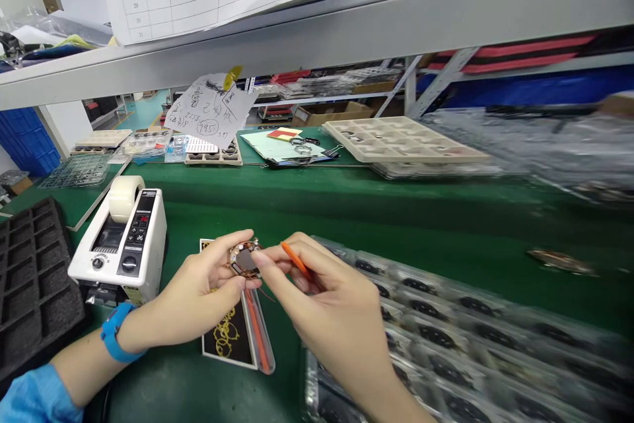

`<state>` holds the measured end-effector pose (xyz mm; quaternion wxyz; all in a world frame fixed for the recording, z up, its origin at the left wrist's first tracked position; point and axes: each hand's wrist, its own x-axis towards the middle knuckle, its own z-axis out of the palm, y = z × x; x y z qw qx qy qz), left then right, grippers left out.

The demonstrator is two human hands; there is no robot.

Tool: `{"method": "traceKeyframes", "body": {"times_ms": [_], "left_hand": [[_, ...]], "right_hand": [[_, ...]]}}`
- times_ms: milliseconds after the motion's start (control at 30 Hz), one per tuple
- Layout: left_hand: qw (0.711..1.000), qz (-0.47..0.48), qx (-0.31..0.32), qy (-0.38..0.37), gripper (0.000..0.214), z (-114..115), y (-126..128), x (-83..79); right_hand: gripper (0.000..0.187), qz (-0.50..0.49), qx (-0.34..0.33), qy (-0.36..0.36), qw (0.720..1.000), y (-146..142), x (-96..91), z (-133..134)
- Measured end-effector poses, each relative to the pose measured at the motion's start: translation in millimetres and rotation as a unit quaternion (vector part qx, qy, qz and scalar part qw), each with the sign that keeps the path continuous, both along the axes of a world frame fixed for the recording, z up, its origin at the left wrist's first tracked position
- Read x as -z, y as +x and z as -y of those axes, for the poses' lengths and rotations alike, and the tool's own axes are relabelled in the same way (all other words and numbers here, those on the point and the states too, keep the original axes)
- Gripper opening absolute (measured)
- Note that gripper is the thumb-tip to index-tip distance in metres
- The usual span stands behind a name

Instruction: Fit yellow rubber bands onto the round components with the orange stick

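My left hand point(203, 294) is closed on the edge of a small round circuit module point(246, 259), with a grey square in its middle and coppery parts round the rim. A thin wire trails from its lower side. My right hand point(339, 304) is closed, with a slim orange tool point(297, 260) tucked between thumb and fingers; its working end is hidden. The right thumb and fingertip also touch the module's right side. Below the hands lies a black card with yellow rings point(228, 337), beside a clear case with a red-orange strip point(260, 337).
A white tape dispenser point(153, 238) stands left, beside a black foam tray point(37, 278). Clear trays of black round parts point(436, 337) fill the lower right. Another round part point(562, 261) lies far right. Beige trays point(406, 139) sit behind; a shelf beam point(317, 33) crosses above.
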<state>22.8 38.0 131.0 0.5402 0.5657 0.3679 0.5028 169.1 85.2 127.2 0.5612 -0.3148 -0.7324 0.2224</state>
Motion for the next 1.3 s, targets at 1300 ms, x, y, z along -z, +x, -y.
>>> {"method": "traceKeyframes", "body": {"times_ms": [1300], "left_hand": [[0.958, -0.179, -0.218, 0.060, 0.004, -12, -8, -4.6]], "right_hand": [[0.011, 0.141, 0.054, 0.411, 0.899, -1, 13.2, 12]]}}
